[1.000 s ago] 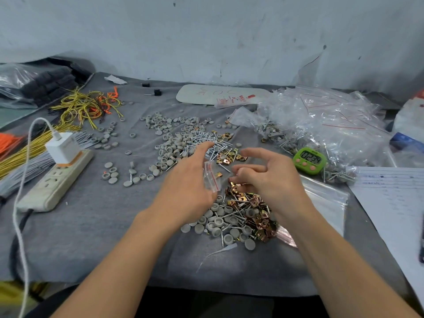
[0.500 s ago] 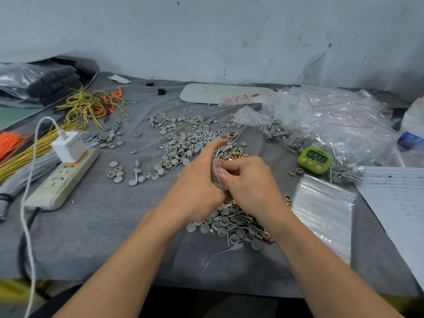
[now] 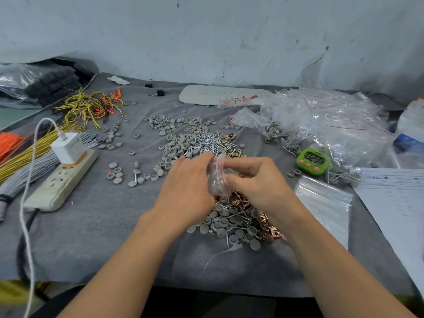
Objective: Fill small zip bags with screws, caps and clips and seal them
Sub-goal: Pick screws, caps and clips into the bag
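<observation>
The small zip bag (image 3: 217, 177), contents blurred, is pinched between left hand (image 3: 187, 191) and right hand (image 3: 260, 187) above a pile of caps, screws and clips (image 3: 238, 222) on the tabletop (image 3: 91, 237). Empty bags (image 3: 325, 203) lie to its right, filled bags (image 3: 316, 120) heaped beyond.

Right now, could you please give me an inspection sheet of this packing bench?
Surface: grey cloth over the table, creased.
Job's things: small zip bag held above a pile of caps, screws and clips; empty zip bags to its right; heap of clear bags behind.
Clutter: green timer, paper sheet, wire bundles.
Hands: left hand and right hand both pinch the small zip bag.
Cables: white charger in a power strip, its white cable running off the near edge.
Surroundings: scuffed wall.
</observation>
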`<action>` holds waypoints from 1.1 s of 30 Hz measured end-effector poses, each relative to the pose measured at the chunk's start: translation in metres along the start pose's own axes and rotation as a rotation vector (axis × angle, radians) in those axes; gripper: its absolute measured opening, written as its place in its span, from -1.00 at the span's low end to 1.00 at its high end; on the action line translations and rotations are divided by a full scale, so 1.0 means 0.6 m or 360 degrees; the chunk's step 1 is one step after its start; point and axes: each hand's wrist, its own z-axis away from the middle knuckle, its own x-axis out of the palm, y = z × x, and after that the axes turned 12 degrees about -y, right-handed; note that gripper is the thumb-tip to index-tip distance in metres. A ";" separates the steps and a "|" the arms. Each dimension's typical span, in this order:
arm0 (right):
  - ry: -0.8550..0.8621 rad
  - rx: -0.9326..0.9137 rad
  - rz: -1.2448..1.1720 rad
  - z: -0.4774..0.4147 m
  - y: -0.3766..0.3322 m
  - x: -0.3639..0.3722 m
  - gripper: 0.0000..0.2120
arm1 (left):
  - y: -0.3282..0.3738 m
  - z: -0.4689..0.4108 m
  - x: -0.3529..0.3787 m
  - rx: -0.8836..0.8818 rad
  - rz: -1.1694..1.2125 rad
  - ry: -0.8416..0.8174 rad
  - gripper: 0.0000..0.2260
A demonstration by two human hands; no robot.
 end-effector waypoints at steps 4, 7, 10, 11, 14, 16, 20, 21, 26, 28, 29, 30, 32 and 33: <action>0.0720 0.0372 0.0044 0.003 0.011 -0.060 -0.54 | -0.012 -0.006 -0.006 -0.0132 0.0294 -0.0056 -0.63; 0.0715 0.0670 0.0413 0.009 0.037 -0.104 -0.58 | -0.019 -0.009 -0.012 -0.0215 0.0372 0.0022 -0.52; 0.0411 0.0736 0.0837 0.011 0.056 -0.106 -0.76 | -0.029 -0.009 -0.017 -0.0228 0.0350 0.0185 -0.48; 0.0303 0.0719 0.0973 0.009 0.060 -0.102 -0.83 | -0.033 -0.009 -0.018 -0.0222 0.0321 0.0228 -0.46; 0.0111 0.0699 0.1106 0.003 0.064 -0.091 -0.86 | -0.038 -0.007 -0.018 -0.0219 0.0229 0.0269 -0.37; 0.0077 0.0690 0.1103 0.000 0.062 -0.090 -0.85 | -0.038 -0.005 -0.016 -0.0224 0.0205 0.0262 -0.36; -0.0003 0.0696 0.1163 0.000 0.062 -0.094 -0.74 | -0.035 -0.004 -0.015 -0.0198 0.0207 0.0235 -0.39; 0.0000 0.0698 0.1184 0.001 0.064 -0.095 -0.72 | -0.034 -0.004 -0.015 -0.0195 0.0205 0.0225 -0.40; 0.0359 0.0455 0.0908 0.008 0.061 -0.091 -0.76 | -0.030 -0.008 -0.010 -0.0214 0.0188 0.0156 -0.40; 0.0448 0.0342 0.0742 0.015 0.051 -0.085 -0.76 | -0.026 -0.009 -0.008 -0.0217 0.0181 0.0126 -0.39; 0.0447 0.0291 0.0681 0.019 0.045 -0.081 -0.76 | -0.023 -0.009 -0.008 -0.0218 0.0176 0.0116 -0.39; 0.0435 0.0244 0.0613 0.023 0.040 -0.077 -0.74 | -0.021 -0.008 -0.007 -0.0218 0.0176 0.0107 -0.40; 0.0423 0.0164 0.0469 0.030 0.033 -0.067 -0.72 | -0.017 -0.007 -0.005 -0.0208 0.0186 0.0084 -0.40; 0.0428 0.0130 0.0433 0.032 0.029 -0.063 -0.73 | -0.015 -0.007 -0.004 -0.0196 0.0192 0.0075 -0.40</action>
